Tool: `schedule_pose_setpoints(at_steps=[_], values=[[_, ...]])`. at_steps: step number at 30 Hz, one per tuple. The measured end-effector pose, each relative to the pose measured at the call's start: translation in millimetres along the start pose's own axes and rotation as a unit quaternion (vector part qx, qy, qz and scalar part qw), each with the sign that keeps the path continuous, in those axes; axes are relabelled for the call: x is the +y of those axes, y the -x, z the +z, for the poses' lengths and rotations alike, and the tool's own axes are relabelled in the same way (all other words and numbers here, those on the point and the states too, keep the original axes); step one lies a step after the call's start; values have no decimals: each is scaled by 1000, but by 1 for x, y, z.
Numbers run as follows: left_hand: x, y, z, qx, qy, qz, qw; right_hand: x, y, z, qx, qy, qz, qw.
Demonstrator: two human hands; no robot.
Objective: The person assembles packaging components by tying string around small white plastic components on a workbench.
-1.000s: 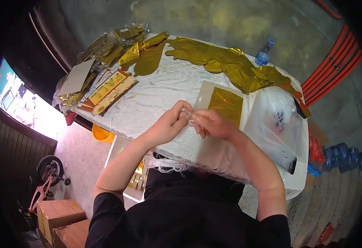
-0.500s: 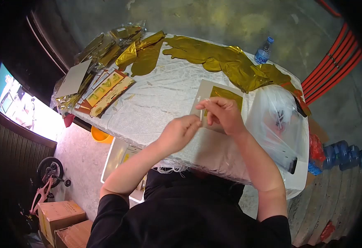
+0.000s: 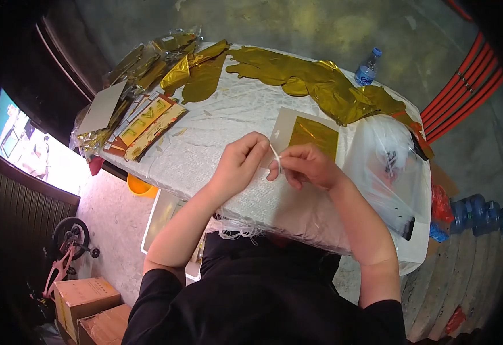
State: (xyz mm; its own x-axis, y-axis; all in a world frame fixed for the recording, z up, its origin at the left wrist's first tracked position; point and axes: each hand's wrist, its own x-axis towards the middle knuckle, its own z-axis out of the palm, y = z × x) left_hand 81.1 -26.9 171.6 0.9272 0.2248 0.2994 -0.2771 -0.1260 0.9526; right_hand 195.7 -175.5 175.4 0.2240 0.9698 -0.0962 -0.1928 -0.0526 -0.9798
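Observation:
A thin white string (image 3: 275, 153) runs between my hands above the table. My left hand (image 3: 243, 164) is closed, pinching one end of it between thumb and finger. My right hand (image 3: 309, 167) grips the other part, which bends round near the fingertips; the exact wrap is too small to tell. Behind my right hand lies a grey card (image 3: 283, 127) with a flat gold foil piece (image 3: 315, 138) on it. The hands partly cover the card.
Gold foil balloons (image 3: 286, 72) spread along the far edge, near a water bottle (image 3: 366, 69). Printed cards (image 3: 148, 126) and bagged foil packs (image 3: 142, 63) lie at left. A clear plastic bag (image 3: 384, 167) sits at right. White strands (image 3: 237, 229) hang at the near edge.
My left hand has moved up and slightly right, its fingertips rising above the right ones. The string, upright before, now slants between the hands. My right hand has shifted slightly down.

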Motion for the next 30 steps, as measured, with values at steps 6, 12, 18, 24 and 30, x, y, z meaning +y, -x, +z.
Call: schedule_pose_setpoints(at_steps=[6,12,18,24,30], values=[[-13,8,4,-63,-143,9,988,11,-8,-4,143,130,-79,978],[-11,0,-4,-42,-100,-65,992,2,1,1,37,-91,-61,993],[12,-8,-8,-72,111,-62,989,5,-1,-5,-14,31,15,999],[-17,-2,-2,-105,-78,-35,991,12,-8,-5,131,110,-118,978],[-18,-7,-6,-54,-61,-101,992,9,-2,-3,23,-110,-89,990]])
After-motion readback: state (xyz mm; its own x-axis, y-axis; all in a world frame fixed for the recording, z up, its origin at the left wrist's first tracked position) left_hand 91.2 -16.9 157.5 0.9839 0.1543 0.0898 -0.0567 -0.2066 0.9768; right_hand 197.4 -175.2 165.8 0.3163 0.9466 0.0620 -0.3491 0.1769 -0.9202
